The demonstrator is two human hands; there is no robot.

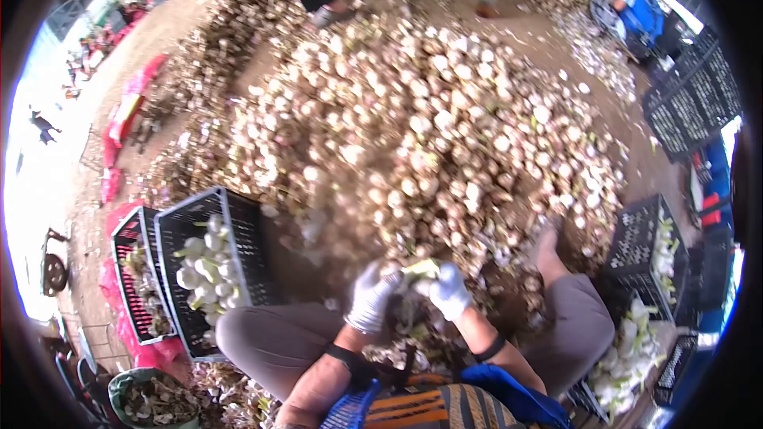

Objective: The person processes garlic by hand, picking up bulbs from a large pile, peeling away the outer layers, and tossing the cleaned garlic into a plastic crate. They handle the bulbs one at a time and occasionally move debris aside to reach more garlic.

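1. Right hand (450, 292): white glove, fingers closed on a pale green garlic piece (421, 268), which lies in front of the person, between the two hands.
2. Left hand (369, 302): white glove, fingers bent, close to the other end of the piece. Blur there; I cannot tell whether it grips anything.
3. Handling, in my judgement: light, firm at the white part, softer and more pliable at the green. Loose skin may slide under a glove, and hard squeezing could bruise the flesh. Best hold: around the firm white body, with the green end left free.
4. Just beyond the hands: a broad heap of garlic bulbs (445, 111), dry-looking, pale with brown and purplish tints. These should be light and firm, with papery, slippery skins; take each around its widest part.
5. Beside the left knee: a black crate (253, 230) stands tilted, holding clean white garlic (211, 270). That lot looks smooth and easily marked; lift by the body.
6. On the person's right: another black crate (634, 245) with white and green pieces, and a loose batch of stemmed garlic (632, 353) nearer the person.
7. Farther out: a co-worker in blue (642, 14) sits beyond the heap, well apart from these hands.
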